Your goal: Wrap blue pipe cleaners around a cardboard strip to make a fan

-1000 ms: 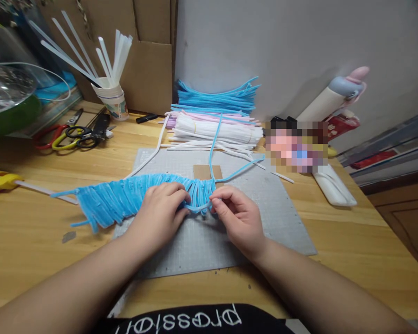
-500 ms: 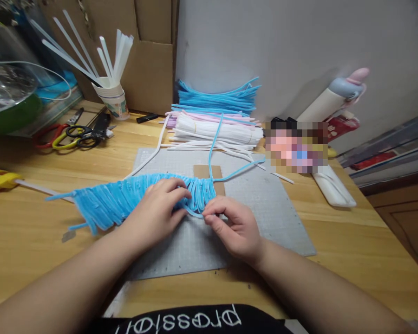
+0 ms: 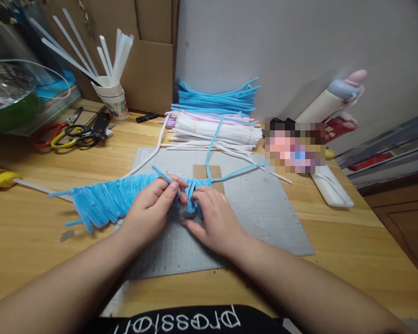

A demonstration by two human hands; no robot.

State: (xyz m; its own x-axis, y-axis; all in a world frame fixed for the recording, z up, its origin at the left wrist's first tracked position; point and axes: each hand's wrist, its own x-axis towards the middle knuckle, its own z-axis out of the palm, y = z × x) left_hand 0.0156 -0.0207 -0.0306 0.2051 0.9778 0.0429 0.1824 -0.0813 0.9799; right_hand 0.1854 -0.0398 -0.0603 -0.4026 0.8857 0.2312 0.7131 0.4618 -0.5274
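Observation:
A row of blue fuzzy pipe cleaners [image 3: 104, 200], bent side by side into a long band, lies across the grey cutting mat [image 3: 261, 218]. My left hand [image 3: 156, 202] pinches a blue pipe cleaner [image 3: 163, 174] between thumb and fingers, its free end pointing up and left. At the band's right end, my right hand [image 3: 214, 218] rests its curled fingertips against the loops, with the thumb held apart. Two long blue stems [image 3: 211, 150] run out from that end, one up and one to the right. A small piece of brown cardboard [image 3: 206, 171] lies just behind.
Bundles of blue [image 3: 216, 99] and white pipe cleaners [image 3: 216, 131] lie at the back. On the left are scissors [image 3: 61, 137], a paper cup [image 3: 113, 99] of white sticks and a yellow glue gun [image 3: 0, 178]. A bottle [image 3: 327, 99] and white packet [image 3: 332, 188] are at right.
My left hand has turned and now pinches a blue pipe cleaner end, raised above the band. My right hand has let go of the lower strand and moved left and up onto the loops.

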